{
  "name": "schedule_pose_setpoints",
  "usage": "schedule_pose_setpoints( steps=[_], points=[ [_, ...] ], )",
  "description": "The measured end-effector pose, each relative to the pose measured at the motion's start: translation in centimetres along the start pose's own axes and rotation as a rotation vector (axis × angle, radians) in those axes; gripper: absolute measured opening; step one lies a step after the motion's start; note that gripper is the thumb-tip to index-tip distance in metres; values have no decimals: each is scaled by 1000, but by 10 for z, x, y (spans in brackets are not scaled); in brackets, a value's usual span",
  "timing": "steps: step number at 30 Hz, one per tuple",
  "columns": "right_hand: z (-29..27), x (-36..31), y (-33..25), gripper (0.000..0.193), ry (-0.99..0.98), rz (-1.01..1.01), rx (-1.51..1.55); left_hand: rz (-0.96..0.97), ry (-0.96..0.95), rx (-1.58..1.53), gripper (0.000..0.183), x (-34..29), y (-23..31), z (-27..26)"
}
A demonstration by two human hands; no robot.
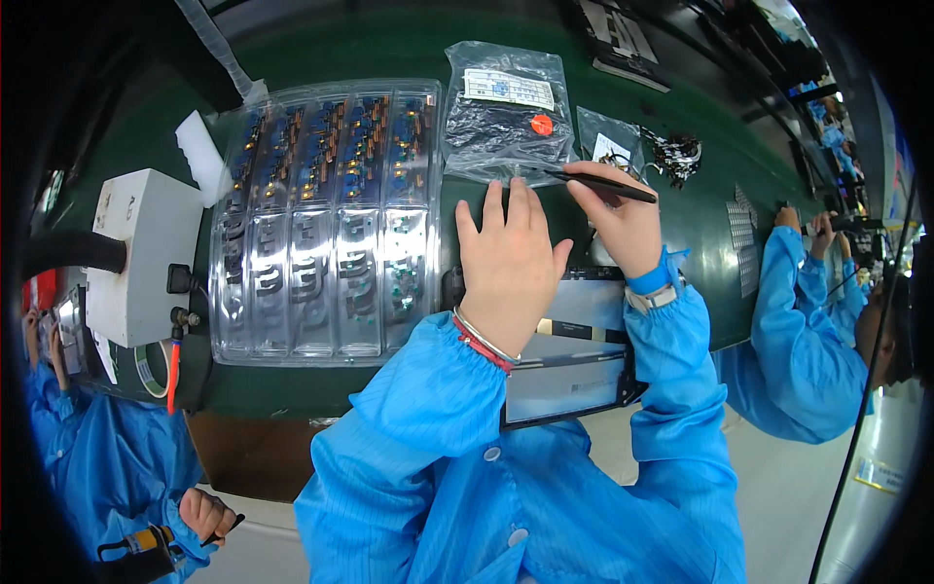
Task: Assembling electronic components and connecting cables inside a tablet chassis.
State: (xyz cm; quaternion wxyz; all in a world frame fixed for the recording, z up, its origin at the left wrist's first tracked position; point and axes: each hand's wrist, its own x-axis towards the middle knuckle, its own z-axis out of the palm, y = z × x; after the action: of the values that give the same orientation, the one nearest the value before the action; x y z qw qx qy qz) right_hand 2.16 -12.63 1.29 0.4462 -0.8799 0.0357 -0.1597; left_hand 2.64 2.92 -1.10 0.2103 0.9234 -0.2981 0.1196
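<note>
My left hand [511, 263] lies flat with its fingers stretched out, the fingertips at the near edge of a clear plastic bag [467, 146]. Dark contents, a white label and an orange round sticker show on the bag. In my right hand [623, 229] a pair of black tweezers [628, 189] is pinched, its tips pointing left toward the bag's lower right corner. Below both wrists sits a dark-framed flat piece with pale panels [564, 389], partly covered by my left hand and sleeves. What lies under my left palm is hidden.
Left of my hands is a clear compartmented tray [282, 352] of small circuit parts. Beyond it stands a white box-shaped machine [136, 253] with a thick black hose. A smaller bag [605, 136] and dark small parts [674, 156] lie behind my right hand. Co-workers in blue sit either side.
</note>
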Motion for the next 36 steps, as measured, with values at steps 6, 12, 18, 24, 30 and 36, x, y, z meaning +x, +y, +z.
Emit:
schedule_pose_setpoints(
  steps=[6, 12, 18, 24, 30, 36],
  points=[
    [-41, -55, -56, 19, -3, 120, 365, 1, -159, -419, 50, -23, 5, -76],
    [-52, -110, -100, 23, -330, -157, 330, -387, -224, -2054, 61, -53, 23, -102],
    [-28, -129, -123, 26, -307, -306, 178, -552, -5, -2506, 61, -78, 39, -103],
    [-16, -136, -133, 27, -325, -374, 178, -529, 128, -2552, 60, -95, 33, -110],
    [18, -136, -147, 27, -385, -426, 252, -599, 349, -2498, 57, -118, 11, -128],
    [86, -139, -158, 27, -443, -447, 435, -618, 671, -2266, 56, -152, -30, -144]
  ],
)
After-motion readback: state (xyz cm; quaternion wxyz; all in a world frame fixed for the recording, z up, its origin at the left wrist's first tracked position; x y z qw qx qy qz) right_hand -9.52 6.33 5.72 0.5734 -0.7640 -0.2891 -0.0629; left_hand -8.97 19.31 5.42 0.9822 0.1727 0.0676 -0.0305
